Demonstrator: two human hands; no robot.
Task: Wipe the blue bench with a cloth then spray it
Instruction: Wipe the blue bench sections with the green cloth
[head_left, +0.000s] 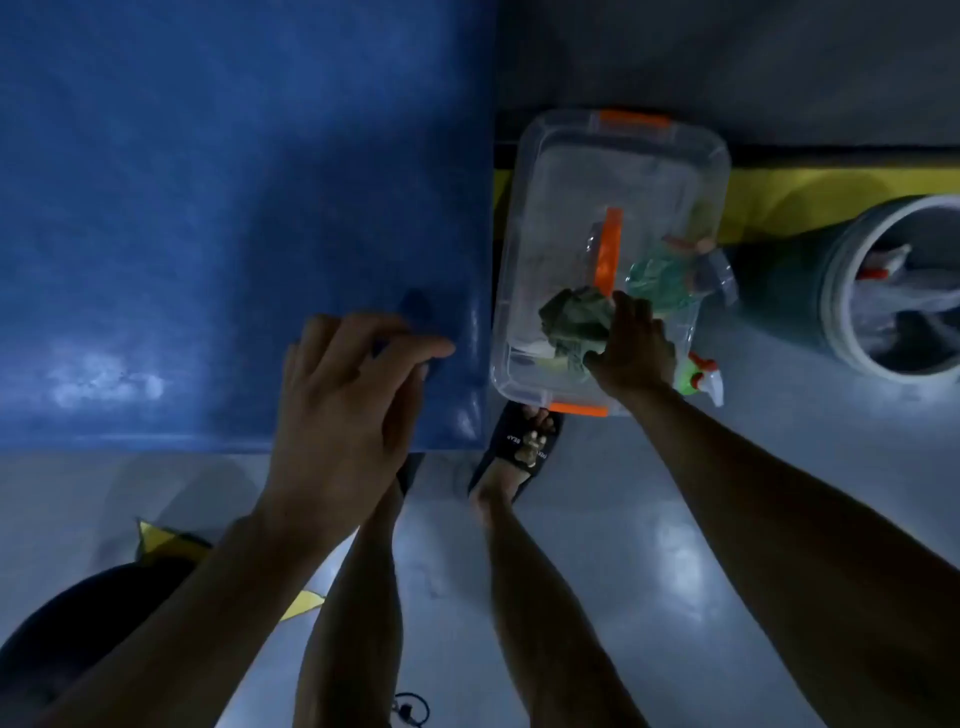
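Person stands at the corner of the blue counter (208, 208), looking straight down. Left hand (343, 395) hovers over the counter's near right corner, fingers loosely spread and relaxed, holding nothing; whether the fingertips touch the surface, cannot tell. Right hand (631, 345) is down in a clear plastic bin (524, 249) with orange latches, sitting on the floor just beside the counter's right edge. That hand is on a crumpled dark green cloth (574, 319) inside the bin, thumb tucked under the bundle, fingers laid over its right side, gripping it. A loose orange handle piece (609, 249) lies in the bin behind the cloth. A green spray bottle (662, 278) with a clear trigger head leans at the bin's right side; a second spray bottle (701, 374), green with red trigger parts, shows just right of the wrist. Grey round trash can (841, 291) with a plastic liner stands further right. A black slipper (524, 447) on the person's foot is touching the bin's near end. Glossy grey floor (623, 519), yellow stripe (805, 187) behind the bin.
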